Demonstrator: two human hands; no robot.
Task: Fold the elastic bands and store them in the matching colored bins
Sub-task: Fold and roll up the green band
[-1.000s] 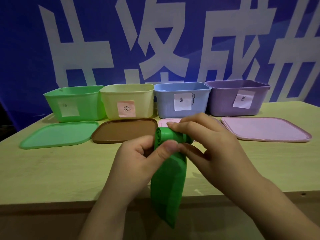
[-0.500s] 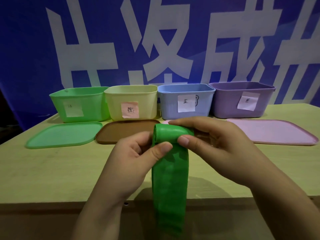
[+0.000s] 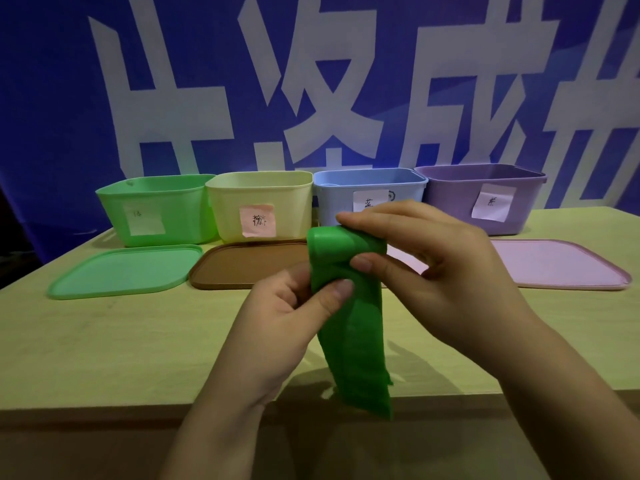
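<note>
Where the band is: you hold the green band [image 3: 353, 341] in the air between your two hands, above the near edge of the table [image 3: 138, 341].
Long axis: the rolled top lies crosswise, left to right; the loose tail hangs straight down past the table edge.
Your hands: both are clamped on the band. Your left hand [image 3: 280, 327] pinches it just under the roll, thumb on the front. Your right hand [image 3: 433, 268] wraps the roll, forefinger over the top and thumb beneath.
Way to the bin: the green bin [image 3: 156, 209] stands open at the far left of the row, ahead and left of the band. Your left hand is the nearer one.
Look of the band: a flat, wide, matte green strip, limp and faintly creased, a few turns wound at the top.
Step in hand: by the look of it, rolling is under way and much of the tail remains unrolled.
</note>
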